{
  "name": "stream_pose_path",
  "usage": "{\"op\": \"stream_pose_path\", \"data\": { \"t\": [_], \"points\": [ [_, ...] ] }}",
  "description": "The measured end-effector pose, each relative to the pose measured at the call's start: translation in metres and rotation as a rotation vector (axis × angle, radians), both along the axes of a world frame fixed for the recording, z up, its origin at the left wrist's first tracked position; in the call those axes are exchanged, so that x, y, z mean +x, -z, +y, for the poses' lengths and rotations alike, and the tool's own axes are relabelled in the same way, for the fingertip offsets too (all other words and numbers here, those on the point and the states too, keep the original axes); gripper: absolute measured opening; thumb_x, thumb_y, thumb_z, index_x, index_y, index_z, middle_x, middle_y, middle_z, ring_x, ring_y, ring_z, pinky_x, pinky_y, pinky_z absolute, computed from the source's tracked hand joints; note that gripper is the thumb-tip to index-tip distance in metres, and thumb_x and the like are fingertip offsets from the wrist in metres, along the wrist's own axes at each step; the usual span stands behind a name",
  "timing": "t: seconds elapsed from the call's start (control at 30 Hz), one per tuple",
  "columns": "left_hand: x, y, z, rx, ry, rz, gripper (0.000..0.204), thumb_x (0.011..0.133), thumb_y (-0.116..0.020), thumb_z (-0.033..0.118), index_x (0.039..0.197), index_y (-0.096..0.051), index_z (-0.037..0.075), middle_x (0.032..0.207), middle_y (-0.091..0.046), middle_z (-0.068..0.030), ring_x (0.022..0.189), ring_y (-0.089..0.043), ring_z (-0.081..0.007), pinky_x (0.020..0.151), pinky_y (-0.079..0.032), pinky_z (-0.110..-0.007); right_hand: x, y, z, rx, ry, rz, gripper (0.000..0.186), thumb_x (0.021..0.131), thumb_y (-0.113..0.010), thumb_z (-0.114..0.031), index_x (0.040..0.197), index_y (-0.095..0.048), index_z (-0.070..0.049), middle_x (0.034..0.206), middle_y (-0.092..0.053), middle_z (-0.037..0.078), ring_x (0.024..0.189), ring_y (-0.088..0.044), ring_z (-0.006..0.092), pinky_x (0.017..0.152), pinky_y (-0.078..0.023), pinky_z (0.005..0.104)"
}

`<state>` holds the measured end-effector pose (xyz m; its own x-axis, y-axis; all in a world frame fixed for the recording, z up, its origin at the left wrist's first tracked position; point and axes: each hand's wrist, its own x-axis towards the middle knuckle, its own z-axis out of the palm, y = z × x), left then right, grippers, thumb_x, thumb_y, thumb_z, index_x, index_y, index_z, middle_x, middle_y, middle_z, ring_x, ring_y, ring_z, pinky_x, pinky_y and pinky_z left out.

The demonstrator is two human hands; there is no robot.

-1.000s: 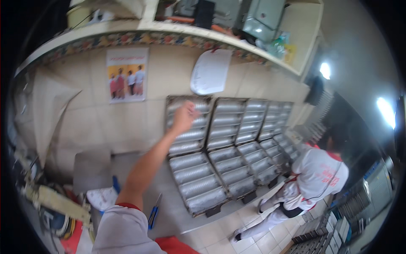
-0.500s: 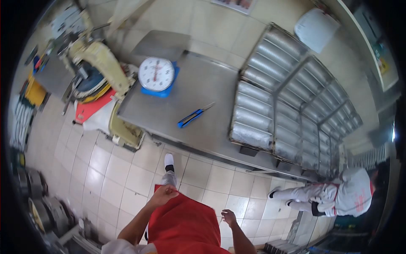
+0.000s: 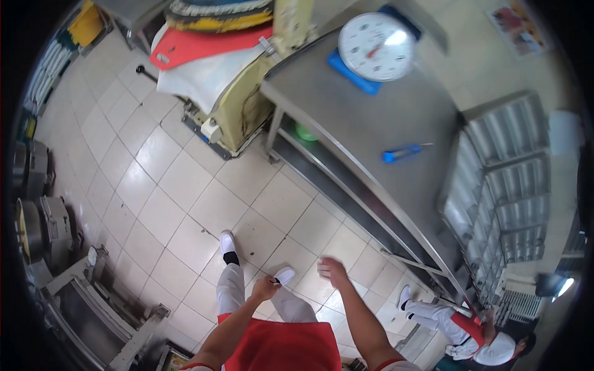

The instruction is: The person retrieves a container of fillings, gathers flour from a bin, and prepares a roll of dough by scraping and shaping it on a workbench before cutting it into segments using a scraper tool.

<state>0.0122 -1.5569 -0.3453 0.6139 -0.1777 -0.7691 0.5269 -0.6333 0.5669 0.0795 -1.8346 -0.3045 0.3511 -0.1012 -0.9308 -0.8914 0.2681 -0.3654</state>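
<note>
My left hand [image 3: 266, 289] is in front of my red apron [image 3: 281, 346], its fingers curled closed. Whatever they may hold is hidden. To its right my right hand [image 3: 333, 272] is held out over the floor, a little blurred, with loose fingers and nothing seen in them. Both hands are apart from the steel table [image 3: 371, 117]. On that table lies a blue-handled tool with a thin metal tip [image 3: 402, 153]; its exact kind is blurred. Farther back stands a round white dial scale [image 3: 376, 47] on a blue base.
A cream-coloured machine [image 3: 244, 114] with a red sheet [image 3: 210, 52] stands at the far left. Ridged metal trays [image 3: 510, 136] lean at the right. A co-worker [image 3: 470, 334] is at the lower right. Steel equipment [image 3: 93, 309] lines the left.
My view has swung left, so the table and scale now sit farther right and look nearer. Both my feet show. My left hand has left the apron's edge, and my right hand reaches farther forward.
</note>
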Motion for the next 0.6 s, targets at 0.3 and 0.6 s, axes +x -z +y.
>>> {"op": "stream_pose_path", "data": {
  "t": [0.3,0.6],
  "points": [
    [-0.048,0.144,0.088,0.094,-0.059,0.229,0.043,0.077,-0.074,0.033,0.105,-0.061,0.002,0.094,-0.069,-0.0165,0.091,-0.066,-0.031,0.079,-0.051,-0.04,0.371,0.048,0.056,0.017,0.464,-0.636,0.048,0.089,-0.057,-0.055,0.097,-0.051,-0.008,0.074,-0.056,0.005,0.066,-0.058,0.0178,0.055,-0.05,0.0289],
    [-0.034,0.158,0.069,-0.061,-0.321,0.157,0.034,0.08,-0.073,0.025,0.103,-0.062,0.002,0.083,-0.07,-0.0138,0.072,-0.068,-0.0257,0.067,-0.052,-0.036,0.449,0.067,0.003,-0.17,0.193,-0.443,0.011,0.098,-0.04,-0.017,0.102,-0.047,-0.009,0.074,-0.055,0.006,0.058,-0.053,0.0137,0.046,-0.044,0.0243]
  ]
}}
